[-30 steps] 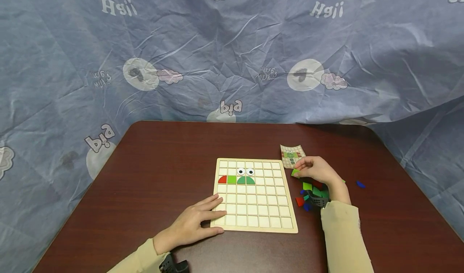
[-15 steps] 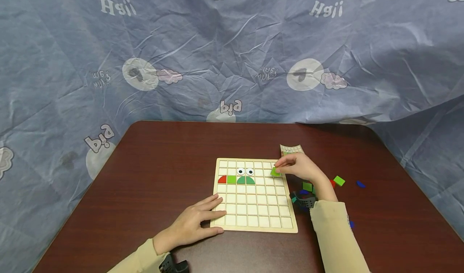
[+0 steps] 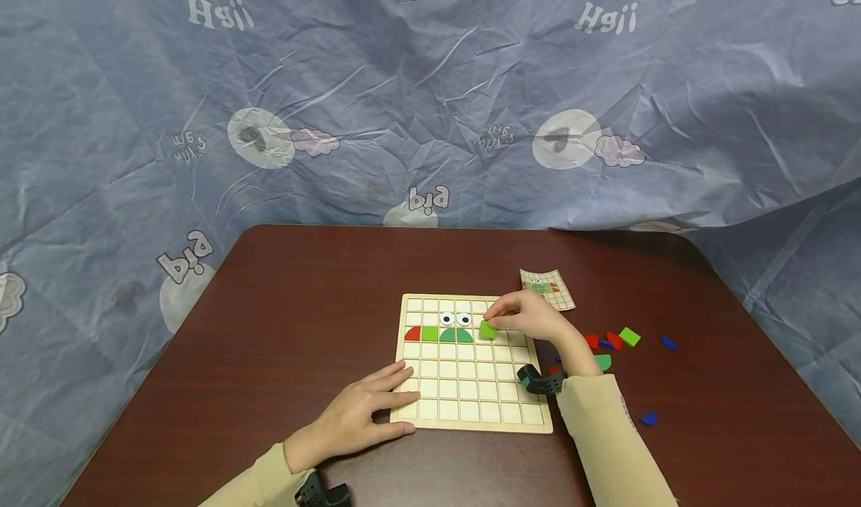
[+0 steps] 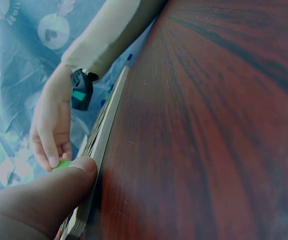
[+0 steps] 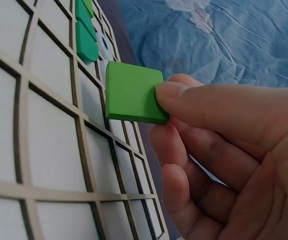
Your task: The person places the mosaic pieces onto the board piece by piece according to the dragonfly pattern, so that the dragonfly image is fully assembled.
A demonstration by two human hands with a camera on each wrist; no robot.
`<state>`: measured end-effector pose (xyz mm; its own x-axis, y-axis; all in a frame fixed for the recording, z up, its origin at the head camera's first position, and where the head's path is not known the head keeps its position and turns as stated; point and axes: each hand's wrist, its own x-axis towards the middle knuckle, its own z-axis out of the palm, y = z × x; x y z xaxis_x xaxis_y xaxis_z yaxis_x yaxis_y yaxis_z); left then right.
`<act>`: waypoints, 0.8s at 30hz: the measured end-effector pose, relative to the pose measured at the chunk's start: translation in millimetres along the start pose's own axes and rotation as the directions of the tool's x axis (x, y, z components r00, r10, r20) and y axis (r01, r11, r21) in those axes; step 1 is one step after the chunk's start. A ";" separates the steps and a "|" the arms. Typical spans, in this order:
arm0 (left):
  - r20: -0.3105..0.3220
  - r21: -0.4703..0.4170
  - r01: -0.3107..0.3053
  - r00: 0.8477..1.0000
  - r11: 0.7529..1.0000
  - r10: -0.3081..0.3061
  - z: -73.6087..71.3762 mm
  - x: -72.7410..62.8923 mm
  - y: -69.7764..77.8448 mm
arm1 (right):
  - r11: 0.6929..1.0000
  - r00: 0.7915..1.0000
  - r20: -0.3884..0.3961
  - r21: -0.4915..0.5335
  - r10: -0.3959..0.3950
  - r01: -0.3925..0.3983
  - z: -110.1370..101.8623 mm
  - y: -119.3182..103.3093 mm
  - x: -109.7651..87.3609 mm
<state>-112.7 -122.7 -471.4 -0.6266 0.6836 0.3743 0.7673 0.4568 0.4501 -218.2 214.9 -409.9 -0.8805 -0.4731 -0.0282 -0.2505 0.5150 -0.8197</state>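
My right hand (image 3: 528, 316) pinches a light green square tile (image 5: 135, 92) between thumb and fingers. In the right wrist view the tile is tilted, close over the wooden grid board (image 3: 477, 390). It lies just right of the dark green quarter-round tiles (image 3: 464, 335) in the head view. Above those sit two round eye pieces (image 3: 455, 318); left of them are a light green square (image 3: 430, 333) and a red quarter-round tile (image 3: 413, 333). My left hand (image 3: 366, 410) rests with spread, straight fingers on the board's left edge, its thumb (image 4: 84, 165) along the near rim.
A patterned picture card (image 3: 548, 286) lies behind the board's right corner. Right of the board, partly hidden by the right arm, are loose red pieces (image 3: 613, 340), a green square (image 3: 629, 336), and blue pieces (image 3: 649, 418). A patterned cloth (image 3: 430, 103) hangs behind the table.
My right hand has carried the green square tile leftward from the loose pieces to over the board, beside the dark green tiles. The left hand has stayed in place.
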 end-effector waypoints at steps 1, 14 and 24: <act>-0.001 0.001 -0.001 1.000 1.000 0.001 0.0 0.0 0.0 | 1.000 1.000 0.002 -0.005 -0.005 0.005 1.2 0.3 0.7; -0.016 0.017 -0.024 1.000 1.000 0.024 0.6 1.4 1.0 | 0.996 1.000 0.016 -0.089 0.008 -0.006 9.7 3.5 5.5; 0.003 0.004 0.001 1.000 1.000 -0.001 -0.1 0.8 0.1 | 0.996 0.999 0.041 -0.094 0.003 0.001 10.5 3.3 4.0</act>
<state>-113.2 -122.2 -471.0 -0.6273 0.6847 0.3712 0.7669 0.4600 0.4475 -218.4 207.2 -418.8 -0.8640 -0.5005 -0.0542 -0.2878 0.5793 -0.7626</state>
